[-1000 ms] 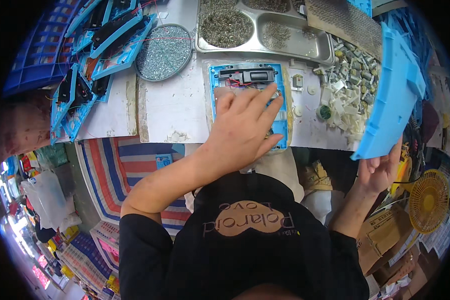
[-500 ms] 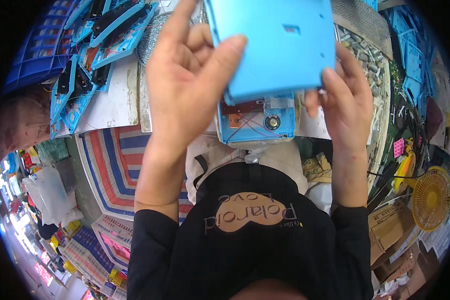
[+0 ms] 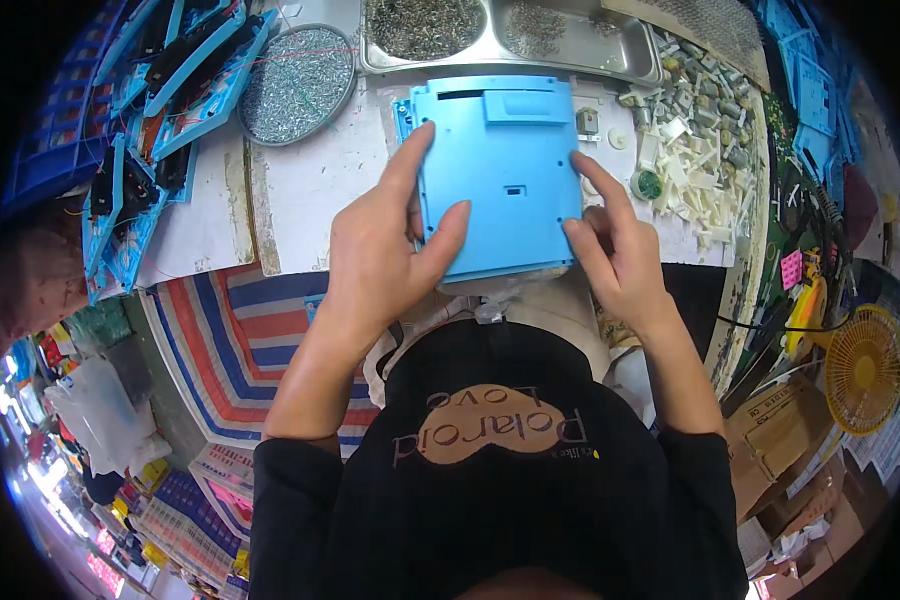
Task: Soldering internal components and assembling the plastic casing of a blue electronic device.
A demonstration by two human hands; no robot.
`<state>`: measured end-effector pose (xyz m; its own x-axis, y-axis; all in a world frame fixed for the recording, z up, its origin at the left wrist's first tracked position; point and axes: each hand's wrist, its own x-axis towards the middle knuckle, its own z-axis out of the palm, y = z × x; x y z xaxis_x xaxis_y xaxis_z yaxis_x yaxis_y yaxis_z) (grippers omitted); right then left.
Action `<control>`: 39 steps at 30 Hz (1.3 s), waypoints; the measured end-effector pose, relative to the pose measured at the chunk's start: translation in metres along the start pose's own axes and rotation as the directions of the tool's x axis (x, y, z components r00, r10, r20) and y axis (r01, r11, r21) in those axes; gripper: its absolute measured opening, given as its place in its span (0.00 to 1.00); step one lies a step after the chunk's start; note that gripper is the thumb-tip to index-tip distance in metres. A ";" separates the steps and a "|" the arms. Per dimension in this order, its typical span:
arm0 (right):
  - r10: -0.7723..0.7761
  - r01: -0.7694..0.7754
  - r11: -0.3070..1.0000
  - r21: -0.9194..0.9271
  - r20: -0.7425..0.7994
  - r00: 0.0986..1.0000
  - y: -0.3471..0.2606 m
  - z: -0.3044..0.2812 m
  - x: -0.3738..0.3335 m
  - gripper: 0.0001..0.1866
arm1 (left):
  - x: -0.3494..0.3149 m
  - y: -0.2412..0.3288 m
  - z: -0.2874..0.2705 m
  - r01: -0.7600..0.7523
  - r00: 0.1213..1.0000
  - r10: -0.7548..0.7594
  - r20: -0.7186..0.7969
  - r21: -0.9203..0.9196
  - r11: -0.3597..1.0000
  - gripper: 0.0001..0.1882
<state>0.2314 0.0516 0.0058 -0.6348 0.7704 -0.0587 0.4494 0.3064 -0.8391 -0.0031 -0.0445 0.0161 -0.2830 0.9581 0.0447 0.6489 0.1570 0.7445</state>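
A flat blue plastic cover [image 3: 498, 170] lies on top of a matching blue housing on the white work surface [image 3: 315, 185], right in front of me. My left hand [image 3: 385, 255] grips its left edge, forefinger stretched along the side and thumb pressing on top. My right hand [image 3: 615, 250] holds the right edge with fingertips on the rim. The housing underneath is almost fully hidden; only a sliver shows at the upper left corner.
A round dish of small screws [image 3: 295, 85] sits at the back left, a steel divided tray [image 3: 510, 30] of small parts at the back. Loose white and grey parts [image 3: 695, 150] lie to the right. Blue housings [image 3: 145, 130] are stacked at left. A yellow fan [image 3: 863, 370] stands lower right.
The blue cover came from my right hand at the right side, passed close under the camera in both hands, and now rests down over the open housing on the table.
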 end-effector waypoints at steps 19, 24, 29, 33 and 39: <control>-0.171 0.206 0.962 -0.178 0.194 0.966 0.003 -0.009 0.018 0.31 | -0.020 -0.003 0.001 0.106 0.994 -0.106 -0.019 -0.033 0.994 0.34; -0.291 0.355 0.844 -0.403 0.212 0.933 -0.004 0.000 0.014 0.33 | -0.035 -0.008 0.006 0.121 0.993 -0.121 0.001 0.033 0.992 0.34; -0.182 0.332 0.711 -0.620 0.294 0.938 -0.012 -0.002 0.016 0.33 | -0.034 -0.018 0.012 0.033 0.996 -0.033 -0.077 0.007 0.999 0.32; -0.176 0.396 0.579 -0.713 0.365 0.914 -0.030 -0.010 0.023 0.32 | -0.023 -0.021 -0.010 0.185 0.979 -0.156 0.134 -0.235 0.954 0.26; -0.129 0.592 0.480 -0.647 0.616 0.777 -0.082 -0.036 0.072 0.19 | 0.035 -0.087 -0.067 0.112 0.863 0.023 -0.505 0.234 0.966 0.08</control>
<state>0.1714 0.1019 0.0901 -0.9385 0.2151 -0.2701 0.2464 0.9652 -0.0876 -0.1170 -0.0404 -0.0027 -0.5860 0.7094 0.3917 0.7605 0.3146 0.5680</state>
